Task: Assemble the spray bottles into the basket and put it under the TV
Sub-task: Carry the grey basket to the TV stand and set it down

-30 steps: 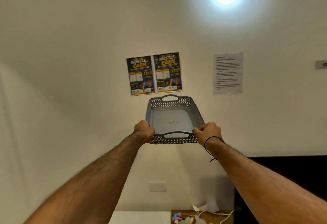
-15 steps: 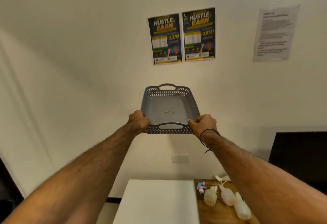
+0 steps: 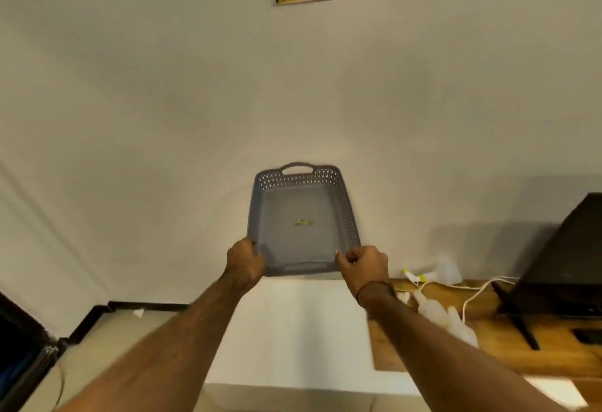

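grey perforated basket (image 3: 303, 222) held in the air before the wall, tilted, empty but for a small label. left hand (image 3: 245, 260) and right hand (image 3: 364, 266) each grip a near corner, fingers curled on the rim. spray bottles (image 3: 439, 314) lie on the wooden table (image 3: 488, 340) beside the tv (image 3: 566, 268). recommend levelling the basket, then lowering it flat next to the bottles, clear of the white cable (image 3: 479, 294).
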